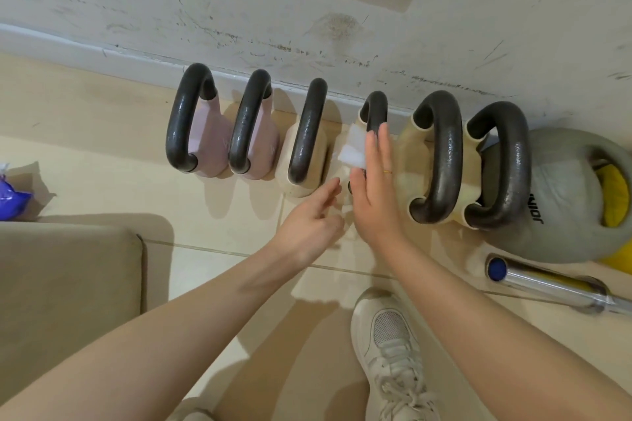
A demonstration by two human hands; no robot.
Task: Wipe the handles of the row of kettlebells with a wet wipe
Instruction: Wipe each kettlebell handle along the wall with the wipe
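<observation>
Several kettlebells with dark handles stand in a row along the wall: two pink ones (208,133) at the left, then cream ones. My right hand (374,191) lies over the fourth kettlebell's handle (376,111) and presses a white wet wipe (352,155) against it, fingers extended along the handle. The lower half of that handle is hidden under the hand. My left hand (313,220) hovers just left of it, fingers loosely apart and holding nothing, near the third kettlebell's cream body (301,186).
A large grey kettlebell (564,202) with a yellow part sits at the far right, with a chrome bar (547,284) on the floor in front. A beige cushion (68,284) is at the left, a purple packet (13,198) behind it. My white shoe (390,349) stands below the hands.
</observation>
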